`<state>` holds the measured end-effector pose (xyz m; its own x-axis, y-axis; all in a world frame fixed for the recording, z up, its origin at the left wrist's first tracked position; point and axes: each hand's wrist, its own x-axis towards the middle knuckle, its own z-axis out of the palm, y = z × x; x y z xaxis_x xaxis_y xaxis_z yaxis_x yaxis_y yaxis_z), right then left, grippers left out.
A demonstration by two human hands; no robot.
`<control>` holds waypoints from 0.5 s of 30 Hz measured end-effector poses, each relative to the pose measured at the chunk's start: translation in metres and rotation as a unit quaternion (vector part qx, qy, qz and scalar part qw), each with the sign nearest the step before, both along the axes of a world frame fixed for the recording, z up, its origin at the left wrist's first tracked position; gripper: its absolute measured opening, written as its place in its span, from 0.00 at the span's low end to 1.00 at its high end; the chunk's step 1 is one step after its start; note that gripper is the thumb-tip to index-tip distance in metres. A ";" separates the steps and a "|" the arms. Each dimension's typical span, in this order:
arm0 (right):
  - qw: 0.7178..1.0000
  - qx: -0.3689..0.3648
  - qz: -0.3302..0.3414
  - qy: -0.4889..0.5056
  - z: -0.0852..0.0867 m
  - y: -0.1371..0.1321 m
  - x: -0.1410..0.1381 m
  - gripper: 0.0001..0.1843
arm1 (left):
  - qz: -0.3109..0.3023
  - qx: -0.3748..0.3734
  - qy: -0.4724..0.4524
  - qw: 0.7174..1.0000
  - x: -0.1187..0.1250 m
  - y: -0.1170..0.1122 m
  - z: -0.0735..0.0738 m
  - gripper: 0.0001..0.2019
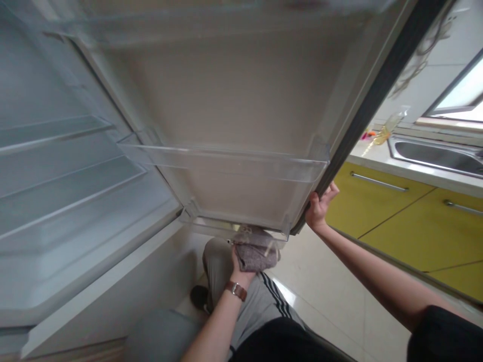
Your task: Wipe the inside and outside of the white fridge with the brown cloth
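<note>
In the head view, the open refrigerator door [234,100] fills the middle, its inner side facing me. My left hand [238,264] is closed on a folded purple-grey cloth [258,256], at the door's lower edge by the lowest clear door shelf [226,231]. Most of its fingers are hidden under the cloth. My right hand [320,207] grips the door's outer edge at the lower right, thumb on the inner side. A second clear shelf [234,163] crosses the door higher up.
To the left is the refrigerator's inside with glass shelves [56,133]. On the right stand yellow cabinets [381,206] under a counter with a steel sink [437,153] and a bottle of yellow liquid [388,128]. My legs [249,301] are below, over a tiled floor [320,276].
</note>
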<state>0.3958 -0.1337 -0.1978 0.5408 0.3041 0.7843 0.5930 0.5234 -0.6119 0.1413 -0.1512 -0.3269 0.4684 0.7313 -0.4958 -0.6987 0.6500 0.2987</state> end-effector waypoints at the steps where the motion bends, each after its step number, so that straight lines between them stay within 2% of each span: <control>1: 1.000 -0.003 0.000 0.003 0.000 0.000 0.000 0.41 | -0.033 -0.004 -0.022 0.999 0.011 -0.011 -0.004 0.23; 4: 1.000 -0.016 -0.005 0.013 0.001 -0.001 -0.001 0.43 | -0.080 -0.014 -0.045 0.996 0.028 -0.028 -0.010 0.25; 7: 1.000 -0.019 -0.015 0.013 0.003 -0.002 -0.002 0.44 | -0.026 -0.027 -0.020 0.999 0.013 -0.013 -0.008 0.22; 10: 1.000 -0.015 -0.007 0.008 0.003 -0.002 -0.002 0.43 | 0.076 -0.026 0.041 0.996 -0.031 0.024 -0.001 0.19; 15: 1.000 -0.016 0.001 0.024 0.003 -0.002 -0.002 0.44 | 0.210 0.036 0.099 0.972 -0.113 0.083 0.012 0.20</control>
